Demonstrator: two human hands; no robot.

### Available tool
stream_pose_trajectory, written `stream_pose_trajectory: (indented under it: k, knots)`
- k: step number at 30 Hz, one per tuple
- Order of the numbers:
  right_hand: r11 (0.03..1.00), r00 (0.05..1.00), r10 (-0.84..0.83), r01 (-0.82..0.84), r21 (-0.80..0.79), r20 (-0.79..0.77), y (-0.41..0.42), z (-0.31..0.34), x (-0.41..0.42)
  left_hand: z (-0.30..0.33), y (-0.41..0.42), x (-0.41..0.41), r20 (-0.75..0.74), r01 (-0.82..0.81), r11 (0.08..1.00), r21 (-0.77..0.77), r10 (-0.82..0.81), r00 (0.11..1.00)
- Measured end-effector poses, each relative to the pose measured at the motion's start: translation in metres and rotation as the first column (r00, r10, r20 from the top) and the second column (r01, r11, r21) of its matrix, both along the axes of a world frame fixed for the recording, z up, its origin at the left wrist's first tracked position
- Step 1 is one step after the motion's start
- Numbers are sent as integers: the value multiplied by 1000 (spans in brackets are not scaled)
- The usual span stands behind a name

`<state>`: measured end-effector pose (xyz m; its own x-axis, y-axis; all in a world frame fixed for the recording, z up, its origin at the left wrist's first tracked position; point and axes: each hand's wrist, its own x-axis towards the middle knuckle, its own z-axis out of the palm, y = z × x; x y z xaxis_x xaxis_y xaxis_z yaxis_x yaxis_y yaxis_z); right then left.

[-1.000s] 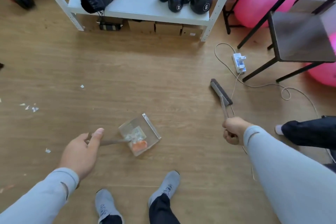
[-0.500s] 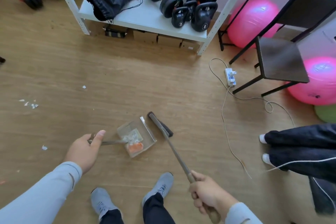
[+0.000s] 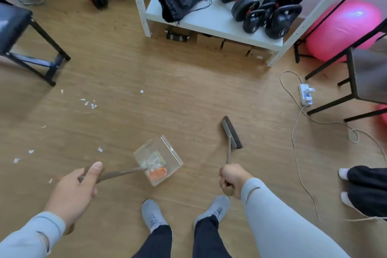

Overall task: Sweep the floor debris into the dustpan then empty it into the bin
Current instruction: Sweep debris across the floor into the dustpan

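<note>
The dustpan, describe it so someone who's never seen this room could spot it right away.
Start at the white shelf rack holding the kettlebells, then come down the wooden floor toward the grey shoes. The dustpan sits just ahead of them, its long handle held by the left hand. Unlike the dark-bristled broom beside it, it is a clear box with white and orange scraps inside.

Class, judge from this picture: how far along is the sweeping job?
Partly done: the dustpan already holds white and orange scraps. In hand: the left hand grips its handle, the right hand the broom. Left: paper bits on the floor, then emptying; no bin is visible.
</note>
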<state>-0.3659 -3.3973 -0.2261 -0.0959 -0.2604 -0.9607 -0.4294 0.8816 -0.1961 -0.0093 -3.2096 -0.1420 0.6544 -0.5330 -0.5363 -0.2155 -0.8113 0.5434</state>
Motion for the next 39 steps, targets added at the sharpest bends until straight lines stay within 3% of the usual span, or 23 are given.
stream_pose_trajectory:
  k: [8,12,16,20,25,30,34,39]
  knots:
    - [987,978,-140,124,105,157,76,28,131,3,56,48,54,-82,997,-9,82,995]
    - [993,985,-56,37,116,166,68,63,120,5,71,65,26,-163,986,-17,163,986]
    - [999,993,35,-37,12,115,37,84,79,6,81,76,29,-198,980,-32,199,980]
    - [946,955,297,-297,-130,-18,-18,71,81,1,77,81,26,-230,973,-21,230,973]
    - [766,779,610,-627,-144,-148,-86,23,140,-6,67,75,57,-253,967,1,253,966]
    - [358,362,914,-932,-58,-182,-60,9,154,-9,55,71,48,-246,969,15,245,968]
    - [109,82,960,-990,86,-269,-32,23,114,-12,53,66,30,-240,971,13,239,971]
    - [32,-42,932,-980,198,-359,-36,57,49,-12,55,63,12,-216,976,-7,216,976]
